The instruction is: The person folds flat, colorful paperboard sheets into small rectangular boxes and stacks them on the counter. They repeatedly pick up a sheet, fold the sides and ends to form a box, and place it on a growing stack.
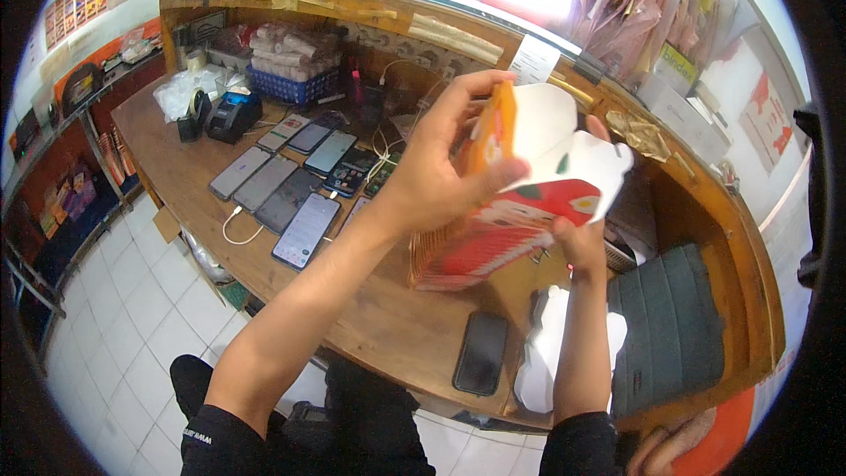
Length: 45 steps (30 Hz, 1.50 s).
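Both my hands grip a long stack of nested paper food boxes (538, 211), red and orange outside with white scalloped flaps at the open end. The stack is tilted above the desk, its flaps toward the upper right. My left hand (449, 154) is closed on the upper left side, thumb over the rim. My right hand (582, 242) holds the lower right side, its thumb on the red face and its other fingers mostly hidden behind. Under my right forearm lie white scalloped paper pieces (548, 348), partly covered by the arm.
A black phone (481, 353) lies near the wooden desk's (379, 326) front edge. Several phones, one lit (307, 229), rest with cables at the left. Behind them stand a small black printer (233, 115) and a blue basket (293, 86) of paper rolls. A dark grey padded piece (667, 326) sits right.
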### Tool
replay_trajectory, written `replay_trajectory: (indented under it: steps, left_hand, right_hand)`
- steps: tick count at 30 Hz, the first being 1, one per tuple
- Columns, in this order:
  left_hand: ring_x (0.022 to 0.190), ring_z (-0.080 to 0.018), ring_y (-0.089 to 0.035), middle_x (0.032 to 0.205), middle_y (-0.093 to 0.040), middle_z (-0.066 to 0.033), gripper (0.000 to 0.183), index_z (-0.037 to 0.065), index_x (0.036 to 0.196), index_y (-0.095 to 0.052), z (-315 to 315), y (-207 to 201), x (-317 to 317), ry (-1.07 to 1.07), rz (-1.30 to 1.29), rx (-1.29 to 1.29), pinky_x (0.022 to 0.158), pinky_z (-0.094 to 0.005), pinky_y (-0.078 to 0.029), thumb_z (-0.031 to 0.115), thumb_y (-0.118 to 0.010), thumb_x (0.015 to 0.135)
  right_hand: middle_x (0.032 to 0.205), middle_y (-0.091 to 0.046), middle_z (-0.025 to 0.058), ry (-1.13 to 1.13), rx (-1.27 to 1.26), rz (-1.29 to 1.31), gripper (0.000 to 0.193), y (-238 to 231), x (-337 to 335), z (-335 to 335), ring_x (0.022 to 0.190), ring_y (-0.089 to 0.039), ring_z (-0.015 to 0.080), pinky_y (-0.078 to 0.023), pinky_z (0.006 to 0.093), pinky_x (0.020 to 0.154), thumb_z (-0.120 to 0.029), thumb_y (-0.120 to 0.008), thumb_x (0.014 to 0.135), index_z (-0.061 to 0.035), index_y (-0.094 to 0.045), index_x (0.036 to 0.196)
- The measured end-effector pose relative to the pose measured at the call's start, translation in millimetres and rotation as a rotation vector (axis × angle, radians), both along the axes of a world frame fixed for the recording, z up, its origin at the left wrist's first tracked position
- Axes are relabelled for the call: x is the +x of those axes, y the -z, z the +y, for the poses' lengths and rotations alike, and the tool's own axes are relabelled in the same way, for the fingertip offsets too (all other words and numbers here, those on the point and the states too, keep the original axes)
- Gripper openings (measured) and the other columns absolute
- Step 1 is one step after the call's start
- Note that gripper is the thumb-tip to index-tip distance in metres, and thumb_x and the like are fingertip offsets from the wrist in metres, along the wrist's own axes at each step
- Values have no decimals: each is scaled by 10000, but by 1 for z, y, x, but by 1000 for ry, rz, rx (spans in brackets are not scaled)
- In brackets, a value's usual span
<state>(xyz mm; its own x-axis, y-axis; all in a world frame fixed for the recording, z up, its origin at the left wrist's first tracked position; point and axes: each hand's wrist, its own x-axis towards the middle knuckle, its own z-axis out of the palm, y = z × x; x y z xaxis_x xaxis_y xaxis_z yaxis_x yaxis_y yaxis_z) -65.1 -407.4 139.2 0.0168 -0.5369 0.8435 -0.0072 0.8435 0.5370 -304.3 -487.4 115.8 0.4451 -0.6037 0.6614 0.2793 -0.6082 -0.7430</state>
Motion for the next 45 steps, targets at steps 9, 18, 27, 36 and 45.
replay_trajectory:
  steps: [9, 18, 27, 36, 45]
  left_hand:
    - [1393, -228, -536, 1487, -539, -148, 773, 6, 1596, -411, 2, 20, 9, 1, -107, 127, 1203, -387, -401, 338, -756, 990]
    - [1414, -278, -521, 1529, -486, -202, 697, -32, 1564, -433, -1, 21, 15, -178, -121, 61, 1202, -419, -398, 375, -659, 1046]
    - [1433, -294, -505, 1555, -478, -186, 991, 85, 1671, -326, -7, 15, 23, -130, -166, 25, 1231, -450, -365, 598, -767, 947]
    - [1430, -279, -500, 1534, -457, -148, 898, 99, 1653, -373, -16, 41, 34, -138, -164, 130, 1191, -445, -429, 572, -736, 982]
    - [1488, -306, -456, 1635, -386, -142, 1000, 119, 1713, -262, -5, 34, 37, -79, -211, 163, 1243, -471, -376, 585, -743, 970]
  right_hand:
    - [1487, -582, 85, 69, 95, -202, 1226, 53, -25, -44, 1339, -610, 256, -549, 435, 1098, -650, -962, 676, -36, -400, 1576]
    - [1449, -572, 126, 67, 132, 214, 1511, -25, -16, -2, 1271, -609, 233, -523, 384, 1064, -520, -1068, 541, 4, -216, 1674]
    - [1560, -482, 152, -45, 93, 155, 1364, -34, 6, -1, 1408, -514, 254, -421, 405, 1171, -542, -1004, 683, 21, -248, 1669]
    - [1627, -441, 163, -21, 198, 84, 1298, 28, 1, -25, 1435, -507, 274, -408, 422, 1186, -690, -884, 769, -1, -258, 1673]
    - [1711, -336, 175, -51, -47, 206, 1347, -1, 8, -20, 1539, -381, 285, -314, 440, 1257, -703, -869, 773, -47, -169, 1718]
